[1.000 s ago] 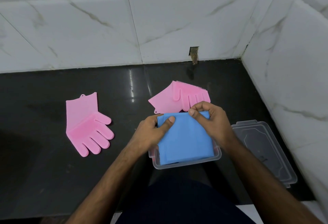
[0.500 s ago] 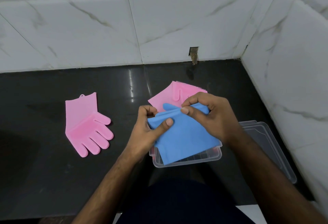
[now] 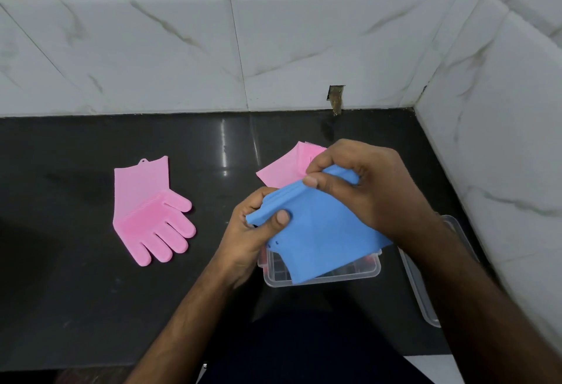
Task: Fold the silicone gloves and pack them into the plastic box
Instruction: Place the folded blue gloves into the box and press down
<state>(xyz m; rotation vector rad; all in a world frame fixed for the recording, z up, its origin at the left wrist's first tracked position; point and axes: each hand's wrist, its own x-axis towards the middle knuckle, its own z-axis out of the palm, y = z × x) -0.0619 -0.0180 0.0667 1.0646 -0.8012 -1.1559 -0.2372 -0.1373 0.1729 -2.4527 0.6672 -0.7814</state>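
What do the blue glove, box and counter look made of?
Blue glove: soft matte rubber, likely silicone; it bends in the hands. Box: clear rigid plastic, see-through walls. Counter: polished dark stone, perhaps granite; it mirrors light.

Two pink gloves (image 3: 150, 213) (image 3: 284, 168), one blue (folded) (image 3: 322, 231), one box (image 3: 322, 277), one lid (image 3: 425, 292)

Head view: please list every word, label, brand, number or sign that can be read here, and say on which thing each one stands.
None can be read.
Blue gloves, held by the left hand and right hand: plain, only small holes.
Pink glove and the second pink glove: no print visible.
Box and lid: clear plastic, no label visible.
Tiles and counter: no writing.
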